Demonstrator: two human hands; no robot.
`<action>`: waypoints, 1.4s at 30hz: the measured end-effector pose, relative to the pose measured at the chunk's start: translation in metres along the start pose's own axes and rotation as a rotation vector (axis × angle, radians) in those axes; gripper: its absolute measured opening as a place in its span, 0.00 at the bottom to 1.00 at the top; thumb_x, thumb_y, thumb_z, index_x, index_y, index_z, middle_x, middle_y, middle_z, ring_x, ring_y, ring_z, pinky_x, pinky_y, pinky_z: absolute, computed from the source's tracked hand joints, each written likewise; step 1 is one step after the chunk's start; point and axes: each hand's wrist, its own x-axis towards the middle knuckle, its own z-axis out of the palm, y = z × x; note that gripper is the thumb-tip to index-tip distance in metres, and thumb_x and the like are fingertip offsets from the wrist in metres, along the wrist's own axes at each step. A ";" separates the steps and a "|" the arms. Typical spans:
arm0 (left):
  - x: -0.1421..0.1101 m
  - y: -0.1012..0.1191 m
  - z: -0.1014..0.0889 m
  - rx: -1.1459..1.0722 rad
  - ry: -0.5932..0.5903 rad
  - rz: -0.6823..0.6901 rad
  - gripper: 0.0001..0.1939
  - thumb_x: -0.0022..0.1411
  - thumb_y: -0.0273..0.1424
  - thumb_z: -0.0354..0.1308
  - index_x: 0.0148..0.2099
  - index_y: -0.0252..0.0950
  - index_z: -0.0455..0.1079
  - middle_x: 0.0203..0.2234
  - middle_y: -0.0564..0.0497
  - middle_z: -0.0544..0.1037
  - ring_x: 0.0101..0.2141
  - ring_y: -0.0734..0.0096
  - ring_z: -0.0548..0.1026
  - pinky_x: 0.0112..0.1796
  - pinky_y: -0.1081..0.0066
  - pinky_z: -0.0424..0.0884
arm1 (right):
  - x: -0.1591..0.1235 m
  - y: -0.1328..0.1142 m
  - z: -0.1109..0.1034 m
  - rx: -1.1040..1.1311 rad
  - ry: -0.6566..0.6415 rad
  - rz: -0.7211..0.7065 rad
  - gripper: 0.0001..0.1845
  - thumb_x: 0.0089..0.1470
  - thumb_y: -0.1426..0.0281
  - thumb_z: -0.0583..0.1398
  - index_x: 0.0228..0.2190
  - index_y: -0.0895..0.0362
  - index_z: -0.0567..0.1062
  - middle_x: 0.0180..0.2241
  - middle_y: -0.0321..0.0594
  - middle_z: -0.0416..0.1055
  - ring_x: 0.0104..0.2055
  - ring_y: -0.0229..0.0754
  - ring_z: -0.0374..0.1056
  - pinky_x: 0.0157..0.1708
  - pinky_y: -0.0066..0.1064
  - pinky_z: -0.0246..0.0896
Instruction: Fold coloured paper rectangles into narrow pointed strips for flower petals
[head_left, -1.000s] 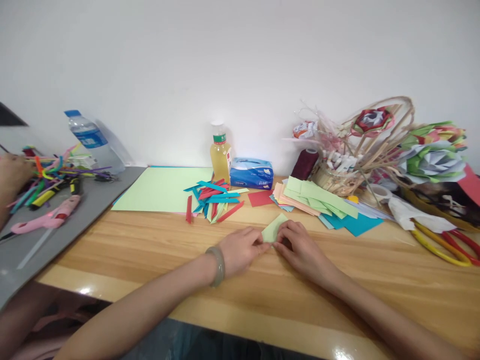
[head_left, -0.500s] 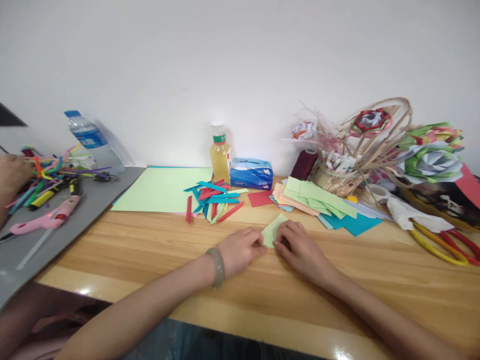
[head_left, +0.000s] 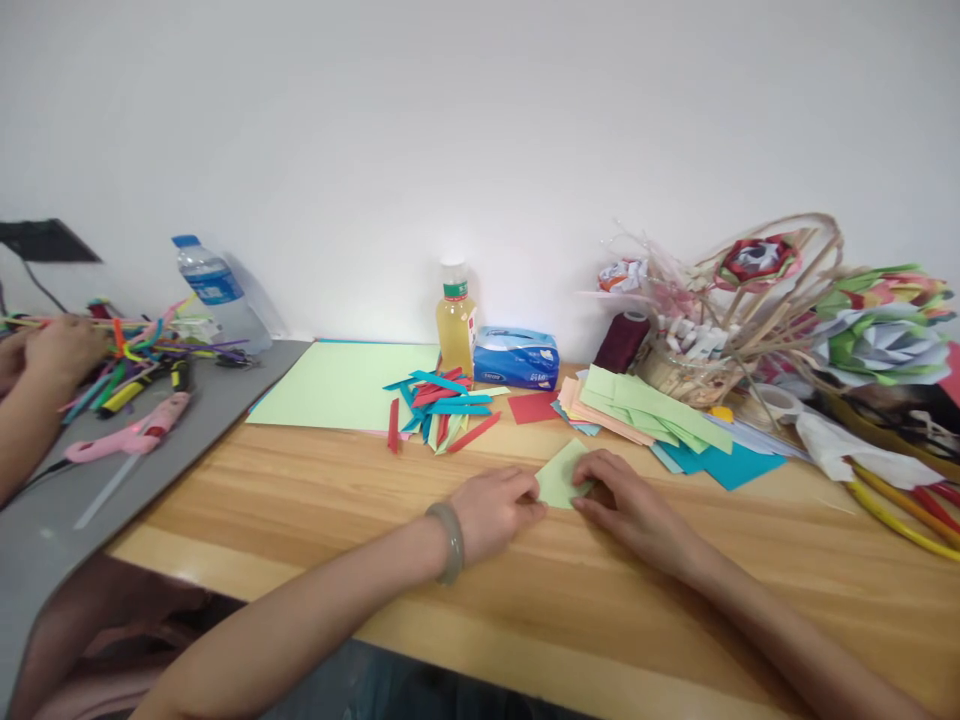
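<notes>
Head view: light-green paper piece (head_left: 559,478) on bench (head_left: 300,500), just right of centre in lower half of frame, between hands; upper-left edge slants toward upper right. Left hand (head_left: 487,515) touches left corner, fingers pinching it; right hand (head_left: 637,515) at right side, fingers curled, grip unclear.

Tissue pack (head_left: 516,360) — right of upright bottle (head_left: 455,325), before wall (head_left: 480,150).

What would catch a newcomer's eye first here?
Probably the bright heap of red and blue folded strips mid-table, before the yellow drink bottle. Then the paper flowers at the far right, and the pale green paper between the left hand and right hand.
</notes>
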 end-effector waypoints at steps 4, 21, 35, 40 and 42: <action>-0.001 -0.006 0.004 0.238 0.043 0.202 0.11 0.67 0.28 0.44 0.47 0.35 0.67 0.36 0.50 0.72 0.38 0.68 0.68 0.36 0.70 0.65 | -0.006 0.015 -0.012 -0.129 0.001 -0.147 0.12 0.57 0.67 0.54 0.42 0.54 0.71 0.45 0.44 0.70 0.50 0.48 0.62 0.47 0.44 0.59; 0.005 -0.011 0.005 0.297 0.137 0.266 0.13 0.66 0.26 0.45 0.47 0.31 0.68 0.43 0.47 0.73 0.45 0.65 0.68 0.47 0.65 0.65 | -0.016 -0.034 -0.020 0.020 -0.104 0.072 0.19 0.60 0.64 0.48 0.26 0.56 0.74 0.24 0.38 0.73 0.24 0.38 0.66 0.24 0.28 0.56; 0.009 -0.014 0.005 0.279 0.126 0.303 0.13 0.65 0.26 0.47 0.48 0.31 0.68 0.44 0.47 0.74 0.47 0.66 0.67 0.50 0.64 0.63 | 0.000 -0.017 0.009 -0.148 0.131 0.062 0.07 0.55 0.70 0.54 0.31 0.55 0.72 0.31 0.40 0.70 0.32 0.41 0.67 0.29 0.31 0.62; 0.009 -0.012 0.005 0.333 0.134 0.316 0.13 0.64 0.26 0.47 0.47 0.31 0.69 0.44 0.47 0.74 0.47 0.64 0.66 0.51 0.63 0.61 | -0.006 -0.010 0.013 -0.256 0.155 -0.118 0.11 0.58 0.73 0.51 0.34 0.56 0.73 0.31 0.42 0.71 0.35 0.43 0.67 0.34 0.33 0.64; 0.008 -0.011 0.004 0.359 0.132 0.320 0.13 0.65 0.26 0.46 0.47 0.31 0.69 0.44 0.47 0.73 0.48 0.63 0.66 0.51 0.62 0.61 | -0.008 -0.008 0.014 -0.297 0.154 -0.168 0.11 0.58 0.74 0.51 0.35 0.56 0.74 0.32 0.43 0.71 0.36 0.43 0.67 0.35 0.34 0.64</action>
